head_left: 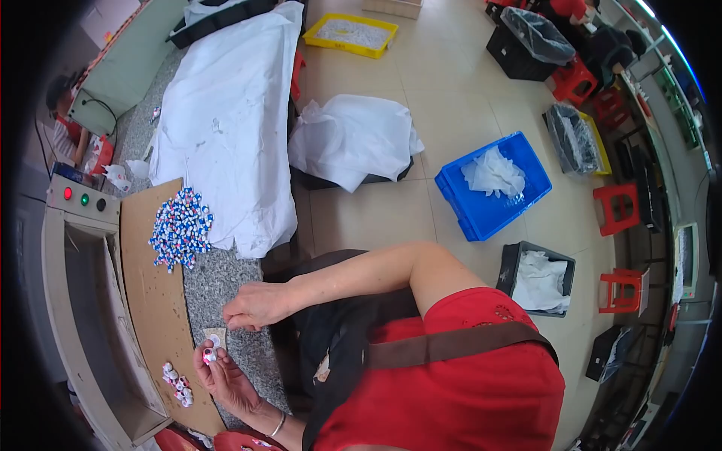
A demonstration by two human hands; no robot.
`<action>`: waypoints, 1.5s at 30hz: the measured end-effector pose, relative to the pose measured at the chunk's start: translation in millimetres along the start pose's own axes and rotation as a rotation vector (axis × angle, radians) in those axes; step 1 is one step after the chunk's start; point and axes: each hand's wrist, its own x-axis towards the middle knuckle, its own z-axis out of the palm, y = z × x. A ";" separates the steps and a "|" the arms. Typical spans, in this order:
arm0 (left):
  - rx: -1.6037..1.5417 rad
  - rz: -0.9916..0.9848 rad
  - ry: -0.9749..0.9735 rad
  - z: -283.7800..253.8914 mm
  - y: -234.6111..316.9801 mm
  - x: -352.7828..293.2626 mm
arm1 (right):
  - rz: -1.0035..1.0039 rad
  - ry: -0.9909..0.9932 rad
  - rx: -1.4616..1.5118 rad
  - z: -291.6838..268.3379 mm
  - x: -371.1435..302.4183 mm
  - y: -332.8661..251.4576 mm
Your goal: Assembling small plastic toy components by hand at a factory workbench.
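Note:
My left hand [227, 382], with a bracelet at its wrist, pinches a small round white, red and dark piece [210, 355] between thumb and fingers. Just above it my right hand [257, 305] is closed with fingertips together; whatever may be in them is too small to make out. A small tan patch with a white disc [215, 336] shows between the hands, at the edge of the brown board [150, 282]. On that board lie several similar white and pink pieces [179, 385], left of my left hand. Farther away sits a heap of small blue-and-white pieces [180, 231].
A grey box-like machine [105, 316] with coloured buttons borders the board. White sheeting [233, 120] covers the far speckled counter [218, 289]. A blue crate [492, 188], a black crate [538, 278] and red stools [618, 209] stand on the floor. Other people are at the edges.

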 end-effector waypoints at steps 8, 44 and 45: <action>-0.060 0.026 -0.020 -2.0 -10.7 -13.7 | -0.101 -0.018 -0.035 9.3 5.6 23.1; -0.165 0.013 0.037 3.4 -19.9 -31.5 | 0.101 1.750 0.668 -424.9 -390.3 187.4; -0.139 0.022 0.039 3.5 -17.9 -32.3 | 0.161 1.806 0.631 -426.7 -410.8 185.9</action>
